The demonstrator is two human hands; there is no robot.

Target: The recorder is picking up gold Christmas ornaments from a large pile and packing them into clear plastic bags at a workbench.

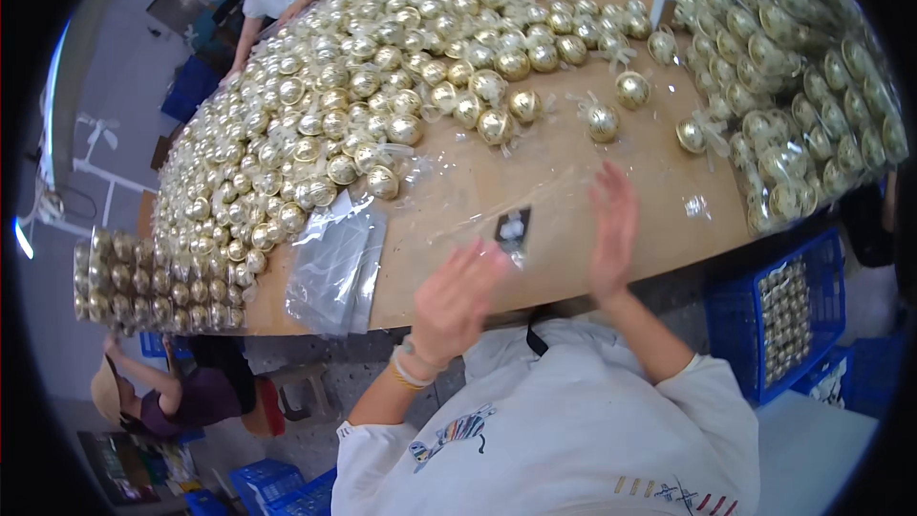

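My left hand [458, 298] hovers over the near edge of the table, its fingers stretched out and slightly blurred, with nothing visible in them. To its right my right hand [614, 234] is raised upright, fingers extended and holding nothing that shows. Between the two hands lies a small black card [514, 227] with a pale mark, seemingly on or under clear plastic film. Left of my left hand rests a stack of flat clear plastic bags [336, 263]. Beyond my right hand are a few loose gold ball ornaments [603, 122] with pale ribbons.
A large heap of gold balls [382, 67] covers the table's far and left parts. Packed clear bags of balls stand at the right [812, 124] and left [153, 282]. A blue crate [778, 315] stands right of me. Two people are nearby, one behind the heap, one at lower left.
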